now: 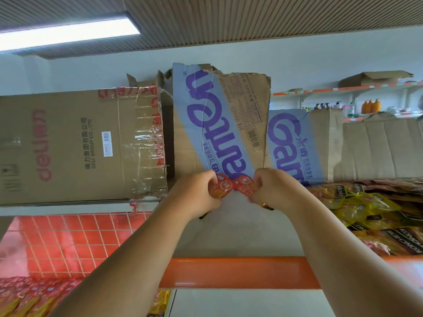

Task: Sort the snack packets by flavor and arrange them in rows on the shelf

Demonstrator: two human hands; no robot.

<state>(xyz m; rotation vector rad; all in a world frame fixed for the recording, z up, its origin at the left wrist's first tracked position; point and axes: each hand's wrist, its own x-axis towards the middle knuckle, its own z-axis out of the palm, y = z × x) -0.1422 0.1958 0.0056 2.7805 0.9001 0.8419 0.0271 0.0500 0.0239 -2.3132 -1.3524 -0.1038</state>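
Note:
Both hands are raised over the top shelf [229, 236], a white board with an orange front edge. My left hand [201, 193] pinches a small red-orange snack packet [220, 187]. My right hand [272, 189] pinches a second red packet [243, 183] right beside the first; the two packets touch in the middle. Whether they are joined I cannot tell. A heap of yellow and brown snack packets [375, 213] lies on the shelf at the right. More red and yellow packets [27, 298] show at the lower left.
A large brown carton [80, 145] stands on the shelf at the left. Flattened blue-and-purple printed cardboard [217, 124] leans behind my hands, with more cardboard [377, 149] to the right. A red tiled wall [68, 243] lies below left. Far shelves with bottles [370, 106] are at the right.

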